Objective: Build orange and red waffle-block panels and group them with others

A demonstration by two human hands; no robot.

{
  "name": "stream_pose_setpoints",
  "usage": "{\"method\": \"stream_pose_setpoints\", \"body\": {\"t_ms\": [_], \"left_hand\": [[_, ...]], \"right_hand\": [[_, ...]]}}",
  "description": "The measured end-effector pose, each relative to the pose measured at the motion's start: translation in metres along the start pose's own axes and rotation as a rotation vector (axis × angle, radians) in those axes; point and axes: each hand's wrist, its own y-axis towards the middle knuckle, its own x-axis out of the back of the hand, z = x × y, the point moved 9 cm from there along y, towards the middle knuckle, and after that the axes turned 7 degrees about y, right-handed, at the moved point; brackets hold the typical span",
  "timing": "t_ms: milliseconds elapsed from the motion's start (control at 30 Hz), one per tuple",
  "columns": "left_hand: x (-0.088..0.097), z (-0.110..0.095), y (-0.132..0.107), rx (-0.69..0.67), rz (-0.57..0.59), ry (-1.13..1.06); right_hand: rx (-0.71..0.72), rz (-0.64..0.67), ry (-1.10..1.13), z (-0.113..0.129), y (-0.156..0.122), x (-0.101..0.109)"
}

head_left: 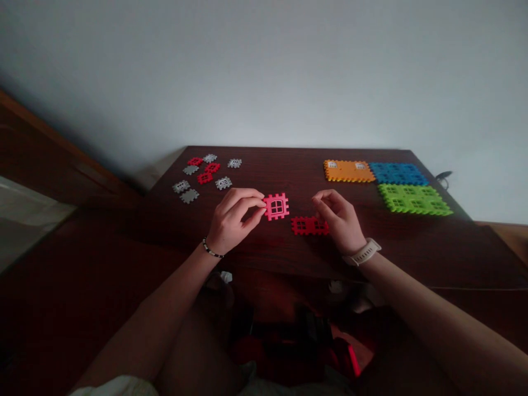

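Note:
Between thumb and fingertips, my left hand (pixel 237 214) pinches a red window tile (pixel 276 207) by its left edge. The tile is square with notched edges and is held up facing me, above the dark table. My right hand (pixel 340 220) is to the right, apart from that tile, with its fingers curled and fingertips close together; nothing shows in them. Under and beside the right hand is a strip of joined red window tiles (pixel 301 225), its right end hidden by the hand.
Loose grey tiles (pixel 190 196) and red tiles (pixel 204 178) lie scattered at the table's (pixel 264 165) back left. At the right are an orange panel (pixel 350 171), a blue panel (pixel 398 173) and a green panel (pixel 414 199) of joined tiles. A wall (pixel 264 77) stands behind.

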Motion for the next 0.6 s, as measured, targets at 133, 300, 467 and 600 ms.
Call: {"method": "stream_pose_setpoints", "body": {"t_ms": [133,300,467,600], "left_hand": [[0.001,-0.006,0.002,-0.023,0.005,-0.018],[-0.001,0.003,0.004,0.112,-0.037,-0.172],[-0.026,0.052,-0.012,0.475,-0.119,-0.629],[-0.050,0.072,-0.023,0.594,-0.002,-0.733]], "right_hand": [[0.006,0.011,-0.036,-0.001,-0.003,0.004],[-0.005,0.025,-0.030,-0.002,-0.007,0.006],[-0.005,0.031,-0.026,-0.003,-0.008,0.006],[-0.002,0.038,-0.038,-0.003,-0.009,0.004]]}}
